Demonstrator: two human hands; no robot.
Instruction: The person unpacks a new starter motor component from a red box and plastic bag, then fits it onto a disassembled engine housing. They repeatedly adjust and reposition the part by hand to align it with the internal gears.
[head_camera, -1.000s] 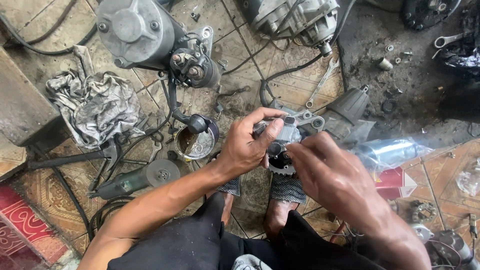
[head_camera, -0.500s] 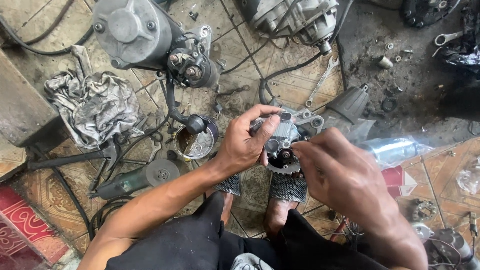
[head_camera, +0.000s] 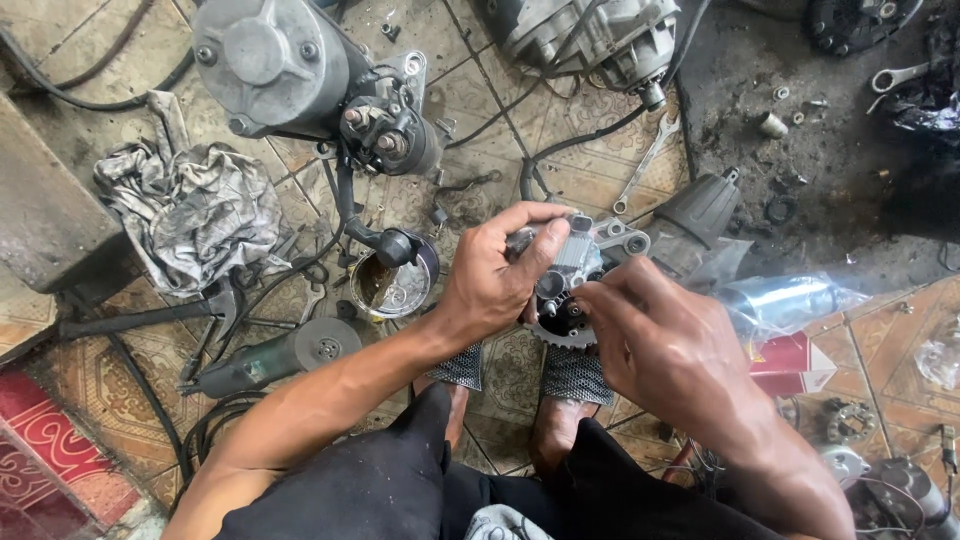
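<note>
1. I'm crouching over a patterned tile floor (head_camera: 440, 90), greasy and turning black with grime toward the upper right, and parts are lying all around my sandalled feet.
2. The big grey starter motor (head_camera: 270, 65) is sitting at the top left, with another motor body (head_camera: 590, 35) lying beyond it, cables trailing between them.
3. A crumpled rag (head_camera: 190, 215) is lying to my left, an angle grinder (head_camera: 275, 355) just below it, and a tin can (head_camera: 390, 285) is standing near my left wrist.
4. Spanners are scattered about: one (head_camera: 645, 165) near the top motor, another (head_camera: 895, 77) at the far right on the dirty patch.
5. My left hand (head_camera: 495, 285) is clenching the small alloy housing with its toothed gear (head_camera: 572, 290), holding it above my feet, thumb and fingers wrapping the upper end.
6. My right hand (head_camera: 670, 350) is pinching in at the gear side, fingertips (head_camera: 592, 297) pressing on something too small to make out.
7. I'm judging this as the fiddly stage of working a small piece at the gear end; the next move is calling for a steady left grip and a fine fingertip push or twist.
</note>
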